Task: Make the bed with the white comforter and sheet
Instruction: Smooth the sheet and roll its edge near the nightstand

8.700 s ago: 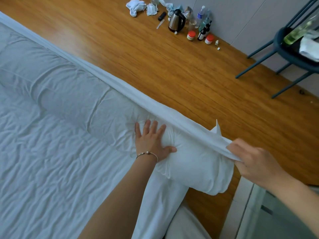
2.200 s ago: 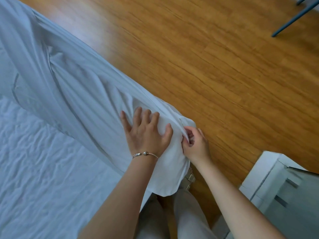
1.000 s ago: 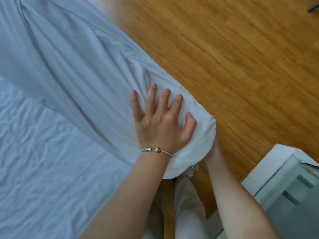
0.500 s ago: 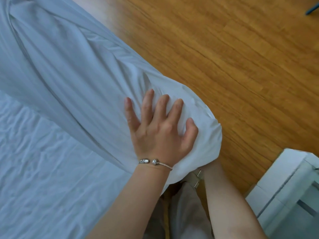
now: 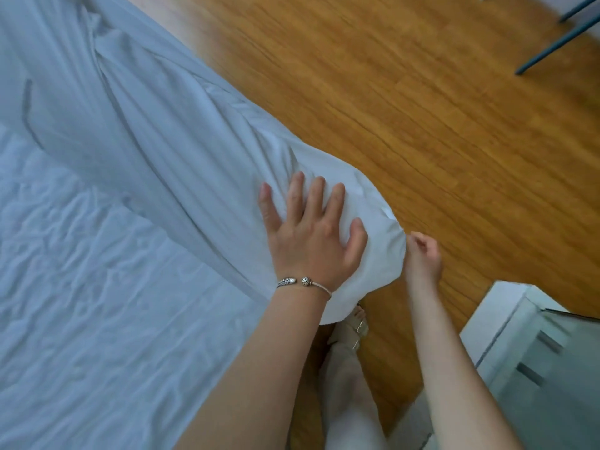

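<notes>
White comforter (image 5: 181, 151), running from upper left to frame centre over the sheet (image 5: 97, 303): soft, light, compressible; best gripped at its corner. Left hand (image 5: 311, 235) presses it with spread fingers; right hand (image 5: 422, 258), loosely curled, holds nothing visible.

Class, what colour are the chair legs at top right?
Dark blue chair legs, seen in the head view.

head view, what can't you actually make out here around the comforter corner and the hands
- Underside of the comforter corner: hidden by its own bulge and by the left hand pressing on top.
- Right hand: fingers curled beside the corner, slightly blurred; whether they pinch fabric cannot be told.
- Chair: only dark legs show, the rest is cut off by the top right edge.
- White cabinet: cut off by the right edge.
</notes>
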Demonstrator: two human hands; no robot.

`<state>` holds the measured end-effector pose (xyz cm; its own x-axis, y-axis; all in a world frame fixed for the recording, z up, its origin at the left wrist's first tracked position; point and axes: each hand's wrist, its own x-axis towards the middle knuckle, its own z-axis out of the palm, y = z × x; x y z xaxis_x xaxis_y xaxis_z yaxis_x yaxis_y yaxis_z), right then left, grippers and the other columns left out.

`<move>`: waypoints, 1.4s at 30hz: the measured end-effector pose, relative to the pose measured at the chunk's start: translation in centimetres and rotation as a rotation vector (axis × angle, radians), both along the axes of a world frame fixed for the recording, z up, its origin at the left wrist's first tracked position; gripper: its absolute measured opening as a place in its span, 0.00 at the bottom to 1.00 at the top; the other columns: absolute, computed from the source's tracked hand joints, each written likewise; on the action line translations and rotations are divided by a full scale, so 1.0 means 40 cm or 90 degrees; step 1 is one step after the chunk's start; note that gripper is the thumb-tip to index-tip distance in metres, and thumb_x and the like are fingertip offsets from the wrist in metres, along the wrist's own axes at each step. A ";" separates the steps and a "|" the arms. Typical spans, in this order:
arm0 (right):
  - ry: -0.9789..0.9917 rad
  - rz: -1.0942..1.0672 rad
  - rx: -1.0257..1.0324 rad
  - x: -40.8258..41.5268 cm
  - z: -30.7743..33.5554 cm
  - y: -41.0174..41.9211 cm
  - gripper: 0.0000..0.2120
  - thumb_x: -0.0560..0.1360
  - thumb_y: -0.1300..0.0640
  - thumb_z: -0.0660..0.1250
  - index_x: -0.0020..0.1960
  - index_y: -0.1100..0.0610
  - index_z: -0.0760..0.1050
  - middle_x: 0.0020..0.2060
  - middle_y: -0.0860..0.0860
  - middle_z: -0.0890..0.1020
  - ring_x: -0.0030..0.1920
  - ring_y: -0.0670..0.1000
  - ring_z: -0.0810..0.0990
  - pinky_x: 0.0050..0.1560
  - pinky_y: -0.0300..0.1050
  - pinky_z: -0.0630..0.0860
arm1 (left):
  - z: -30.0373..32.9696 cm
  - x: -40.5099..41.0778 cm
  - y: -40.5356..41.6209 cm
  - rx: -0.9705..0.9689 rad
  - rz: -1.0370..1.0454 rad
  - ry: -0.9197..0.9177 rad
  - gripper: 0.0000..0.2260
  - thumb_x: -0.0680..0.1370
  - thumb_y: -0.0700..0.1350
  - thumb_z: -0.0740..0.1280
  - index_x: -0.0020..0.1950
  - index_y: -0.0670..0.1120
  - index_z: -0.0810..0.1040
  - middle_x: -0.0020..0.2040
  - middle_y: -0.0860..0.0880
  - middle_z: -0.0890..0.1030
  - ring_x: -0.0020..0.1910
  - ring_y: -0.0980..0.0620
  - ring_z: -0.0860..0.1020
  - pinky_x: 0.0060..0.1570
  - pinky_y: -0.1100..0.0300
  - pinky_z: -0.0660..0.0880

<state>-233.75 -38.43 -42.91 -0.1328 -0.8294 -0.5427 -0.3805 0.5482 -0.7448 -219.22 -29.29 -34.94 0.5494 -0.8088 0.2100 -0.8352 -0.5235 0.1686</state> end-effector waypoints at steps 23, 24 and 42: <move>0.383 0.816 -0.300 0.534 0.361 0.189 0.23 0.81 0.39 0.50 0.76 0.33 0.52 0.79 0.44 0.52 0.78 0.54 0.48 0.76 0.56 0.48 | 0.055 0.462 0.335 -0.073 -0.293 0.031 0.18 0.78 0.41 0.58 0.65 0.40 0.76 0.67 0.44 0.76 0.68 0.47 0.71 0.61 0.54 0.67; 0.386 0.830 -0.286 0.547 0.366 0.188 0.23 0.81 0.38 0.50 0.76 0.33 0.53 0.79 0.43 0.52 0.78 0.54 0.48 0.76 0.56 0.48 | 0.067 0.502 0.329 -0.050 -0.325 -0.015 0.18 0.76 0.40 0.58 0.62 0.42 0.78 0.65 0.45 0.78 0.66 0.48 0.71 0.58 0.54 0.65; 0.457 0.930 -0.255 0.662 0.379 0.225 0.26 0.82 0.39 0.49 0.75 0.30 0.40 0.78 0.38 0.40 0.78 0.48 0.42 0.74 0.64 0.47 | 0.189 0.838 0.324 -0.106 -0.611 -0.149 0.07 0.81 0.46 0.62 0.46 0.45 0.68 0.39 0.46 0.76 0.37 0.46 0.76 0.38 0.53 0.75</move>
